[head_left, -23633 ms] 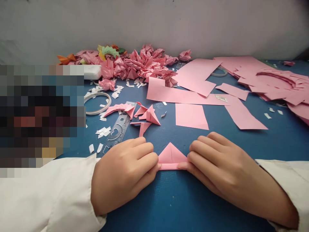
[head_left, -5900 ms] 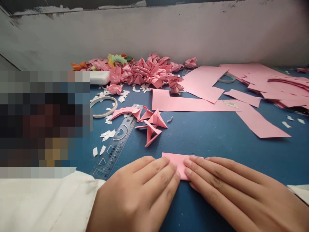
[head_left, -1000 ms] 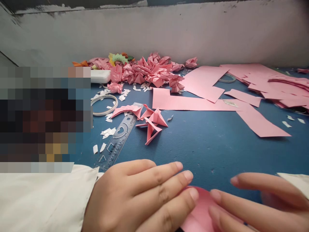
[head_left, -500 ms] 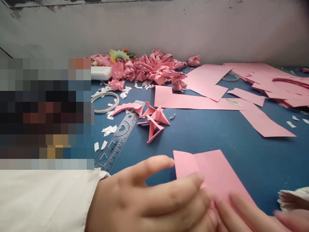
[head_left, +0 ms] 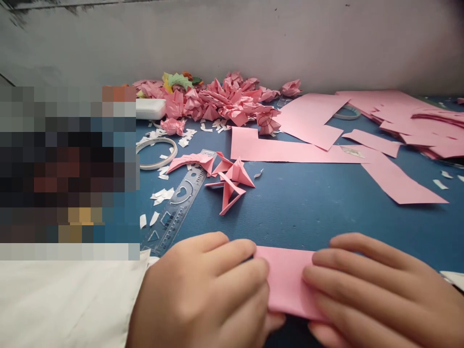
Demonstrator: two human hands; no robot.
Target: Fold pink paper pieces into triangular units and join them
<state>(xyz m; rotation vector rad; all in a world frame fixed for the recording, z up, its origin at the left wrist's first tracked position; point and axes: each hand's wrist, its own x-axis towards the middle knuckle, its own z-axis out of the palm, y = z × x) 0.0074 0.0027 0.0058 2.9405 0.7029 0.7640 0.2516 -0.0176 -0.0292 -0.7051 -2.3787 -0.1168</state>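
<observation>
A piece of pink paper [head_left: 288, 280], folded over into a narrow band, is stretched between my two hands near the front of the table. My left hand [head_left: 206, 290] grips its left end, fingers curled on top and the thumb below. On the right end, my right hand [head_left: 377, 290] lays its fingers over the paper with the thumb under the lower edge. Beyond my hands, several folded pink paper pieces [head_left: 235, 179] lie beside a clear plastic ruler [head_left: 183, 193] with cut-out shapes.
At the back is a heap of folded pink paper [head_left: 235, 101]. Pink sheets [head_left: 391, 106] and a cut strip [head_left: 300, 151] lie to the right. A roll of tape [head_left: 157, 153], white scraps [head_left: 162, 194] and a white case [head_left: 150, 109] are on the left, by a blurred-out area.
The paper, standing more open before, is now folded down into a narrow band. My right hand has come up and taken its right end; my left fingers have curled in.
</observation>
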